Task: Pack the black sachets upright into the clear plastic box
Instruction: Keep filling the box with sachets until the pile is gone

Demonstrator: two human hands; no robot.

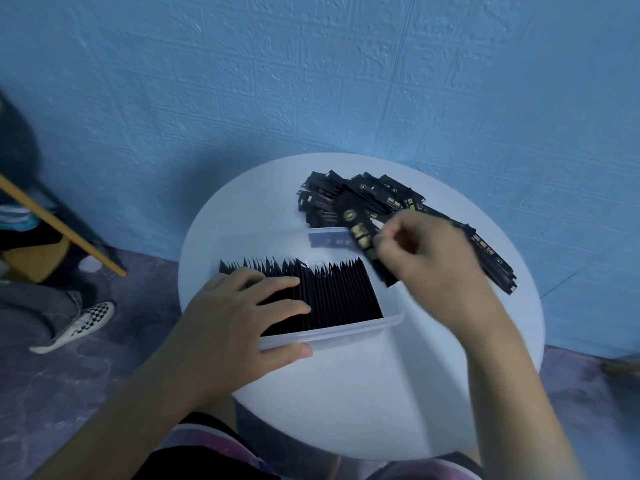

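Left hand [242,306], fingers spread, pressed the packed row [339,292] inside the clear plastic box [346,332]. Right hand [426,261] pinched one tilted black sachet [360,233] above the box's right end, with the loose pile [346,195] beyond the box. Risk: the row could fan over if released, and a tilted entry could snag.

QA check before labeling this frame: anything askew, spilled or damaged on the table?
Nothing spilled or damaged. The packed sachets stand on edge in the clear plastic box under the flat left hand, tops ragged at the left end. The loose pile sprawls toward the table's right edge, none off it. The right hand pinches one sachet.
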